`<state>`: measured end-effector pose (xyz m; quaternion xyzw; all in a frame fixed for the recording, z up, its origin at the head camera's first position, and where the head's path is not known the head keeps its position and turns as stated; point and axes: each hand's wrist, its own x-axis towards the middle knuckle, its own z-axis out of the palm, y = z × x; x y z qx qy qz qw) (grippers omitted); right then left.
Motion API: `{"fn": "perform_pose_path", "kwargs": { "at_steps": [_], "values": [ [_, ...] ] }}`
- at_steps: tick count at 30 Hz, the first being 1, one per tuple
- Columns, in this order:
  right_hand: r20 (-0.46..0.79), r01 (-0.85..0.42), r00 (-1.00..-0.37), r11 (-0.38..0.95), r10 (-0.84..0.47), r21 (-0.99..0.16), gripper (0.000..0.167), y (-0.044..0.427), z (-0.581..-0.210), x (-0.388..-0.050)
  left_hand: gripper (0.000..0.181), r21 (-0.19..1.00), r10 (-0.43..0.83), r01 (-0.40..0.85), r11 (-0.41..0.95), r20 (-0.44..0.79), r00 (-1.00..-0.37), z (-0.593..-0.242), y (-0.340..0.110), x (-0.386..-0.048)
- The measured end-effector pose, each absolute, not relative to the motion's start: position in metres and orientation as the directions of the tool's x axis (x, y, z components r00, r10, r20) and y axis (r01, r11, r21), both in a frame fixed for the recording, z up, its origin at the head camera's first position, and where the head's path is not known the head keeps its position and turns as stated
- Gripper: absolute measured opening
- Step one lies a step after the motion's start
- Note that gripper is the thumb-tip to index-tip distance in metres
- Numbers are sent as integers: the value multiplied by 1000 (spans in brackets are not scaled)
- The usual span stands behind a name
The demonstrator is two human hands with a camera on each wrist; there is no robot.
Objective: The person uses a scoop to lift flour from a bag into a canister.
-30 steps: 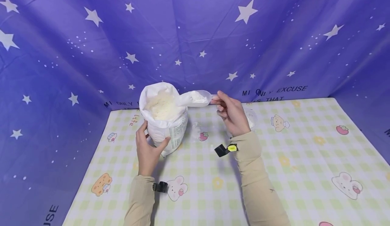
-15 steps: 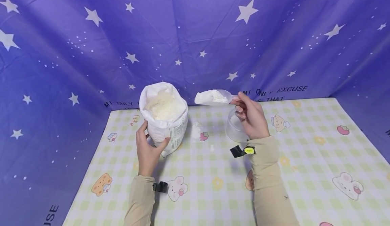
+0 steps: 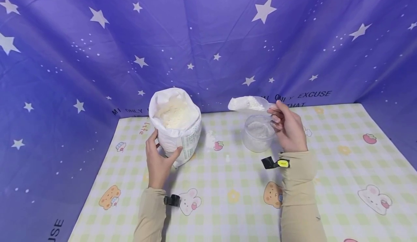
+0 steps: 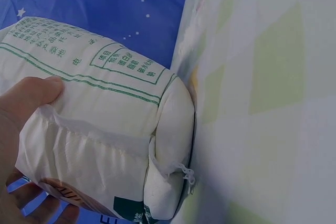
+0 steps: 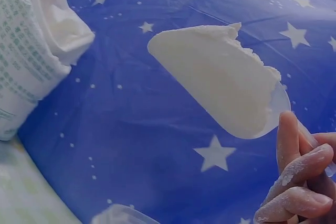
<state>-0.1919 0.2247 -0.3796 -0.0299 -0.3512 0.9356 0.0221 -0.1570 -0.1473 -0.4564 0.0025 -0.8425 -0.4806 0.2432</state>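
An open white bag of flour (image 3: 174,117) stands upright at the left of the table, its mouth rolled outward. My left hand (image 3: 159,158) grips its near side; in the left wrist view the thumb lies on the green-printed face and the fingers (image 4: 44,208) lie around the other side. A clear plastic scoop (image 3: 249,103), heaped with white flour, is held level in the air. My right hand (image 3: 290,128) pinches its handle, and flour dusts the fingers (image 5: 299,174). Below the scoop stands a clear round measuring cup (image 3: 258,137) with flour inside.
A patch of spilled flour (image 3: 210,140) lies on the checked tablecloth (image 3: 208,198) between bag and cup. A blue starry curtain (image 3: 195,35) rises behind the table and along both sides.
My right hand has carried the flour-filled scoop to the right, from the bag's mouth to above the cup. The left hand and the bag have stayed in place.
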Motion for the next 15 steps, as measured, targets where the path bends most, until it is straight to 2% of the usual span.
{"fn": "perform_pose_path", "kwargs": {
  "at_steps": [7,15],
  "values": [
    [-28,-13,-999,-794,38,-608,28,245,-386,-190,94,811,-234,238,535,413,-880,-456,-148,-158],
    [-37,-41,-996,-801,79,-597,29,261,-393,-187,93,806,-231,244,540,420,-877,-456,-148,-157]
  ]
}}
